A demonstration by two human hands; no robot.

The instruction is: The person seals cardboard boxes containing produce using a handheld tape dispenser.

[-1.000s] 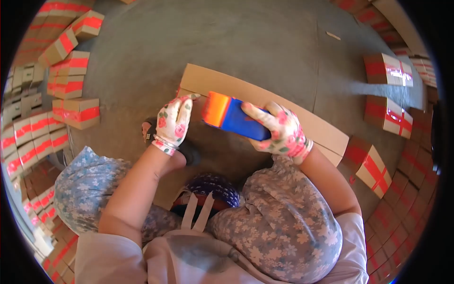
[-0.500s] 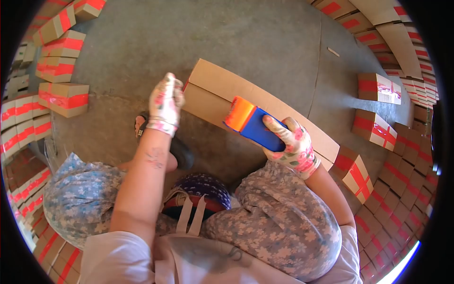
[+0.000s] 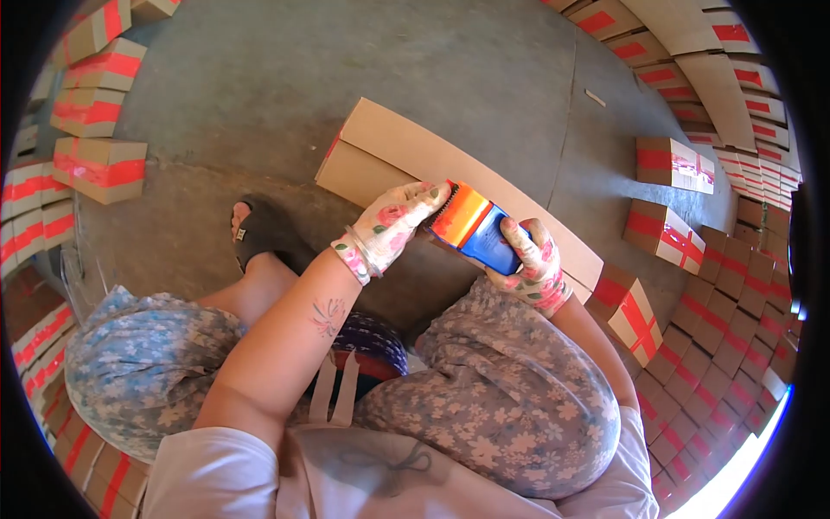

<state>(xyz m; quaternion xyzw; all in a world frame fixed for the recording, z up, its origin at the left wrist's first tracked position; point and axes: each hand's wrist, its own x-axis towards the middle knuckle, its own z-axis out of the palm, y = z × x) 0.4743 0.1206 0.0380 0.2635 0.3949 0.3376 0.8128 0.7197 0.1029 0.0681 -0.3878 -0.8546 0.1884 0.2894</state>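
Note:
My right hand, in a flower-patterned glove, is wrapped round the blue body of a tape dispenser. The dispenser's orange end, with a dark toothed edge, points left. My left hand, gloved alike, reaches that toothed edge with its fingers pressed together; whatever they pinch is hidden. Beneath both hands and just beyond them, a long closed cardboard box lies slantwise on the floor. Its top flaps meet along a seam, and a bit of red shows at its left end.
Taped cardboard boxes are stacked at the left. More single boxes stand at the right, before a large stack. A small strip lies on the concrete floor. My sandalled foot is left of the long box.
My left hand has moved right and down, from beside the box's left end to the dispenser's toothed edge. The right hand still holds the dispenser, and the view has shifted slightly.

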